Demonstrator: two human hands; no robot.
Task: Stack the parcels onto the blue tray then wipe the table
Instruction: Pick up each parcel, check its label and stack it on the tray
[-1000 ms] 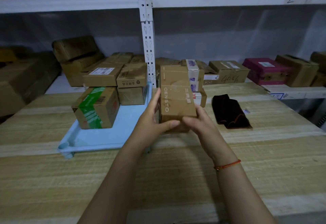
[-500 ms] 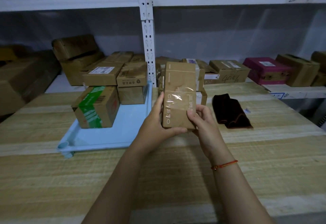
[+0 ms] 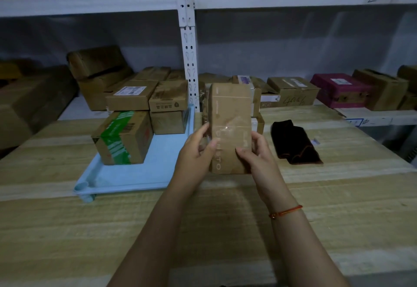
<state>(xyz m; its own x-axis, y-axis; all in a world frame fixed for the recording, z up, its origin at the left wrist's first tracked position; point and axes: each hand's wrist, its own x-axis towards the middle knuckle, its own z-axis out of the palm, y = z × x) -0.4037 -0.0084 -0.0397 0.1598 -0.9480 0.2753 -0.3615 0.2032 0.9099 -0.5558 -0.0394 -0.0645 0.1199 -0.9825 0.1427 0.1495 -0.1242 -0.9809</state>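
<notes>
Stacking was the step in hand: both hands held the tall brown parcel [image 3: 230,126] upright above the desk [image 3: 225,230], just right of the blue tray [image 3: 135,173] (3 parcels already on it). Left hand [image 3: 194,153] and right hand [image 3: 255,153] pinched its lower sides. Next move needed a leftward carry onto the tray.

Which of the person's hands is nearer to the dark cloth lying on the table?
Right. The right hand grips the held parcel just left of the dark cloth; the left hand is on the parcel's far side, beside the blue tray.
</notes>
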